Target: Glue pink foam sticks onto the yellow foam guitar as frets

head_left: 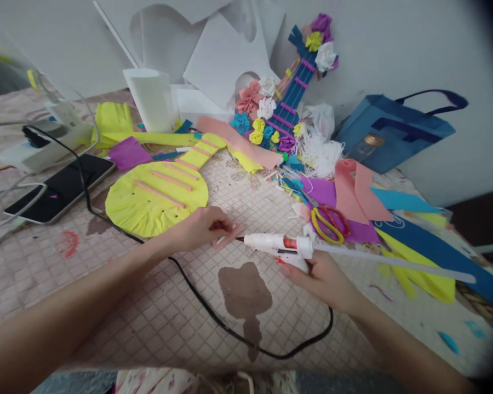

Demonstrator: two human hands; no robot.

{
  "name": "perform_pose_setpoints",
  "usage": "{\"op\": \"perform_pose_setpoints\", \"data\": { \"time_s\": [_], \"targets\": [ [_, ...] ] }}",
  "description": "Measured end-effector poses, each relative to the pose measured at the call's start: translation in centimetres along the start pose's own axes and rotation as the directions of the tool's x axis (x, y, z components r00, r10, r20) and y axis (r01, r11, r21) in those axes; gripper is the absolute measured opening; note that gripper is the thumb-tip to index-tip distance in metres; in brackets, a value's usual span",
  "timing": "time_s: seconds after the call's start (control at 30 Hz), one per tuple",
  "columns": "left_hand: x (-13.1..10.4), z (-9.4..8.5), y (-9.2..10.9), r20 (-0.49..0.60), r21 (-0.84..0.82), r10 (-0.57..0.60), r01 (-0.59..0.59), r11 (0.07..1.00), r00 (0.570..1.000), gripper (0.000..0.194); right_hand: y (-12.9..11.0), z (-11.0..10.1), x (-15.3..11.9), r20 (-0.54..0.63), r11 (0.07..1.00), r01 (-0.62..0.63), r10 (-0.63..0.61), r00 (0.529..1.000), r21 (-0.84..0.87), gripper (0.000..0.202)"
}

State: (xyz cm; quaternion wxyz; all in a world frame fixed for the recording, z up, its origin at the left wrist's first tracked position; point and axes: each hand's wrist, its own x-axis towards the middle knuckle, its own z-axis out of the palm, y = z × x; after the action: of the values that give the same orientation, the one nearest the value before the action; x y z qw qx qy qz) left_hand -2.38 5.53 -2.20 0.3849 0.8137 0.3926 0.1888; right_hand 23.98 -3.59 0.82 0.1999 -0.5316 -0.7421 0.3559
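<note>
My right hand (326, 276) is wrapped round the handle of a white glue gun (277, 244), which has a long clear stick out of its back. Its dark nozzle touches or nearly touches a small pink strip (229, 236). That strip is pinched in the fingers of my left hand (205, 227). Behind my left hand lies a yellow paper guitar shape (156, 210) with several pink strips across its body and neck. A black cord (205, 301) loops over the table below both hands.
A blue paper guitar with flowers (290, 104) leans at the back beside a blue bag (394, 128). Scissors (331, 221) and coloured paper lie right. At left are a phone (61, 189) and power strip (45, 145); a white roll (150, 101) stands behind.
</note>
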Motion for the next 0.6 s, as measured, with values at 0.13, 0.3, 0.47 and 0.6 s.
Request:
{"op": "perform_pose_setpoints", "data": {
  "time_s": [0.13, 0.3, 0.47, 0.6],
  "targets": [
    [-0.15, 0.12, 0.02, -0.012, -0.029, -0.008, 0.008, 1.000, 1.000, 0.013, -0.25, 0.51, 0.25, 0.004, 1.000, -0.018, 0.018, 1.000, -0.003, 0.032],
    [-0.20, 0.33, 0.23, -0.041, -0.061, -0.059, 0.056, 0.997, 0.997, 0.015, -0.27, 0.64, 0.27, 0.003, 1.000, 0.000, 0.000, 1.000, -0.017, 0.033],
    [-0.24, 0.33, 0.18, 0.005, -0.161, -0.058, 0.058, 0.985, 0.998, 0.016, -0.15, 0.51, 0.17, -0.010, 0.999, -0.008, 0.007, 1.000, -0.049, 0.034],
    [-0.35, 0.38, 0.06, 0.014, -0.220, -0.046, 0.048, 0.974, 0.999, 0.018, -0.02, 0.53, 0.27, -0.027, 0.994, -0.025, 0.022, 0.999, -0.104, 0.034]
  ]
}}
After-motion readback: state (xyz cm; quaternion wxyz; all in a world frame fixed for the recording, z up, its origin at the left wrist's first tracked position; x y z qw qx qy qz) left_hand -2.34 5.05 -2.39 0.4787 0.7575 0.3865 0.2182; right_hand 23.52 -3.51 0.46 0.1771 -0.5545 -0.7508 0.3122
